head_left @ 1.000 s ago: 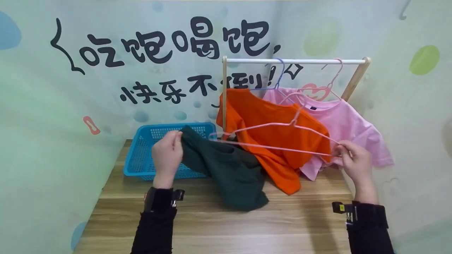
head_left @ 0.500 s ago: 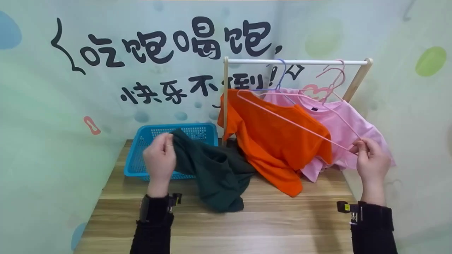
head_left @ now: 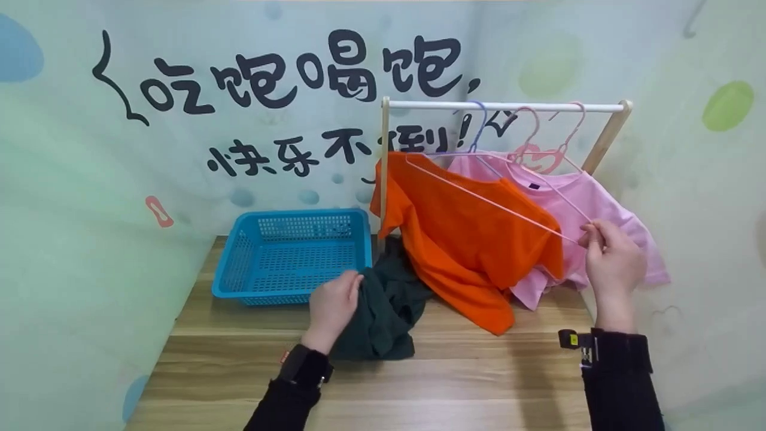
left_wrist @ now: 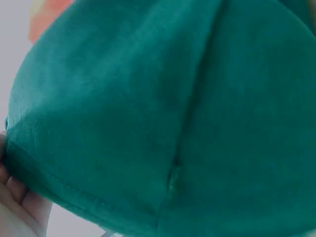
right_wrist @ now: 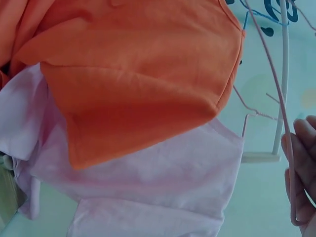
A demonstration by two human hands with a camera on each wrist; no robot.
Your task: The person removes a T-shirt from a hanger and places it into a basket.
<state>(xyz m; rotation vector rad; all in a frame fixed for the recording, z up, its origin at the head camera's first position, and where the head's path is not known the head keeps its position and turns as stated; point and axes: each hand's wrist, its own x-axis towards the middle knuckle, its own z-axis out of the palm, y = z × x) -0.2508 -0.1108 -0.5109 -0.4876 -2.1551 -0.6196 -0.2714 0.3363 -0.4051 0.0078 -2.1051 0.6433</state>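
Far left there's a blue perforated plastic basket (head_left: pixel 293 263) on the wood-grain tabletop (head_left: pixel 455 389). Just beside it, the left hand (head_left: pixel 334 304) has its fingers closed in a pinch on the dark green fabric garment (head_left: pixel 383 329), which is pretty bunched up, its lower end seemingly lying on the table. Left wrist view is nearly all green cloth. My worry: only one edge is held, so if that pinch slips the whole thing probably flops down, and with it this crumpled, finding an opening could get fiddly.

Next over, the orange cotton-looking T-shirt (head_left: pixel 461 245) hangs from a rack with a white rail (head_left: pixel 431 105). In front of it is a thin pink wire-style hanger (right_wrist: pixel 290 158), tilted; can't tell if its hook touches the rail. It could snag the orange shirt, or the pale pink T-shirt (head_left: pixel 619 221) behind, if swung carelessly. Far right, the right hand (head_left: pixel 616 263) pinches one hanger corner, fingers curled in, so that long frame could easily twist.
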